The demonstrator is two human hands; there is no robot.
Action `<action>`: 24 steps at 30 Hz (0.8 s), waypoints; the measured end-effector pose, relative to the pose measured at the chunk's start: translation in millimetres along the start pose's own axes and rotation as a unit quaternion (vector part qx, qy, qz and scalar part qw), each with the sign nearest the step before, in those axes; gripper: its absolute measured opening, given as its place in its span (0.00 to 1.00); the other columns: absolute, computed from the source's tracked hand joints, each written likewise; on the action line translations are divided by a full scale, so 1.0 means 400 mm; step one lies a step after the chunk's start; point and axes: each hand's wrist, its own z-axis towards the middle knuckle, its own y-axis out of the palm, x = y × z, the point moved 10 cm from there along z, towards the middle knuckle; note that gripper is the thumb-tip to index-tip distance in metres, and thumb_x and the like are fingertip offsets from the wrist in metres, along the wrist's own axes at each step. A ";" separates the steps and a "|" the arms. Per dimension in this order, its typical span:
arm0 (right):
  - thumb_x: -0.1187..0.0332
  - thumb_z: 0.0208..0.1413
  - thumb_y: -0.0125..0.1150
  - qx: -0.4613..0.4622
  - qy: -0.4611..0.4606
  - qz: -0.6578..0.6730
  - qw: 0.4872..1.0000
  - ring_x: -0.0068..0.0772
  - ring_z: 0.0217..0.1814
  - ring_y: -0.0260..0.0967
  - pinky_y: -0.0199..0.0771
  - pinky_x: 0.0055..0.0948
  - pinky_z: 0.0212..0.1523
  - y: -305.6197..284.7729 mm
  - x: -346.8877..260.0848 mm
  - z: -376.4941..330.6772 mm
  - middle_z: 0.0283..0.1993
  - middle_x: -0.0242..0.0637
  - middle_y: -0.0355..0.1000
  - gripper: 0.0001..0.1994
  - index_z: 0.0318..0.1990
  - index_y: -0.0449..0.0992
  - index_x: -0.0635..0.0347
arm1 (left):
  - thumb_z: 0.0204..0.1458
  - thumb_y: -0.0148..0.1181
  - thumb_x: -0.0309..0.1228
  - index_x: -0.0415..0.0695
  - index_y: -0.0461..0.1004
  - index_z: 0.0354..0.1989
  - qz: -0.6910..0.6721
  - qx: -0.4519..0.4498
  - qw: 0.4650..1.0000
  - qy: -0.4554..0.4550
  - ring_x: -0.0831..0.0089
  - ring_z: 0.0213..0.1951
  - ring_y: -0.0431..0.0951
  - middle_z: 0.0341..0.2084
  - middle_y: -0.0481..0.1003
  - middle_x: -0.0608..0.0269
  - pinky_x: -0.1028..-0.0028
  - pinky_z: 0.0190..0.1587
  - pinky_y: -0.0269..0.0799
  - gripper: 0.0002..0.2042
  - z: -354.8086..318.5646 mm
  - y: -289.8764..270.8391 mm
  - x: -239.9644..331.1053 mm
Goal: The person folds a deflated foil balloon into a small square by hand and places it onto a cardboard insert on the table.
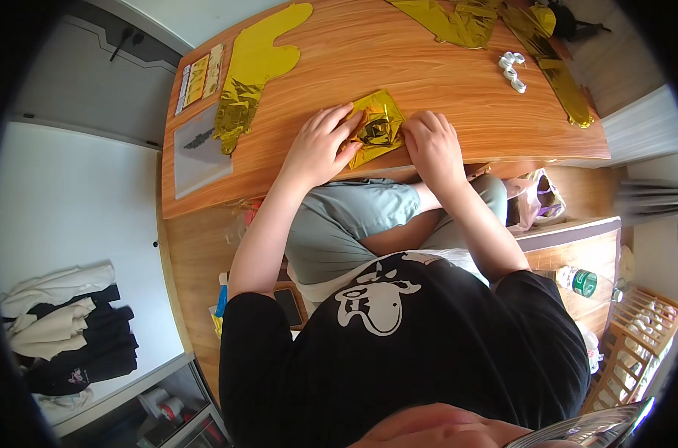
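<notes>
A gold foil balloon (380, 134), flat and folded into a creased packet, lies near the table's front edge between my hands. My left hand (319, 148) rests on its left side, fingers spread and partly over the foil. At the packet's right edge, my right hand (434, 148) has its fingers curled together on the foil; the fingertips are partly hidden. Another deflated gold foil balloon (263, 52), smooth above and crumpled at its lower end, is spread out on the left of the table.
The wooden table (339, 63) also bears more gold foil (458, 26) at the far right, several small white rolls (512, 71), a clear plastic sleeve (201, 153) and a printed card (202, 78). A plastic bag (537, 196) sits below the table's right side.
</notes>
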 end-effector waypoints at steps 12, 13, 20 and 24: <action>0.68 0.59 0.65 -0.055 -0.095 0.014 0.994 0.45 0.51 0.75 0.75 0.40 0.53 -0.024 -0.060 -0.037 0.49 0.44 0.77 0.22 0.60 0.72 0.61 | 0.60 0.61 0.37 0.41 0.75 0.62 -0.024 -0.008 1.000 -0.013 0.53 0.66 0.67 0.65 0.69 0.52 0.57 0.66 0.65 0.22 -0.004 0.006 -0.010; 0.68 0.59 0.65 -0.055 -0.096 0.014 0.994 0.45 0.51 0.75 0.75 0.40 0.53 -0.023 -0.060 -0.036 0.49 0.44 0.77 0.22 0.60 0.72 0.61 | 0.60 0.61 0.37 0.42 0.74 0.62 -0.030 -0.003 0.999 -0.015 0.52 0.66 0.67 0.65 0.69 0.52 0.57 0.66 0.65 0.23 -0.002 0.004 -0.008; 0.58 0.57 0.69 -0.073 -0.145 -0.015 0.987 0.45 0.52 0.75 0.76 0.42 0.54 0.002 -0.084 -0.048 0.68 0.44 0.67 0.33 0.69 0.66 0.56 | 0.59 0.62 0.42 0.47 0.76 0.62 -0.018 0.007 1.000 -0.008 0.56 0.66 0.68 0.64 0.69 0.55 0.56 0.66 0.66 0.23 -0.007 0.007 -0.010; 0.49 0.57 0.66 -0.117 -0.204 -0.108 0.966 0.36 0.54 0.72 0.72 0.37 0.56 0.035 -0.112 -0.056 0.71 0.34 0.66 0.34 0.69 0.68 0.48 | 0.58 0.63 0.38 0.47 0.75 0.63 -0.035 0.004 0.999 -0.010 0.54 0.65 0.69 0.64 0.69 0.55 0.57 0.66 0.66 0.24 -0.009 -0.005 -0.008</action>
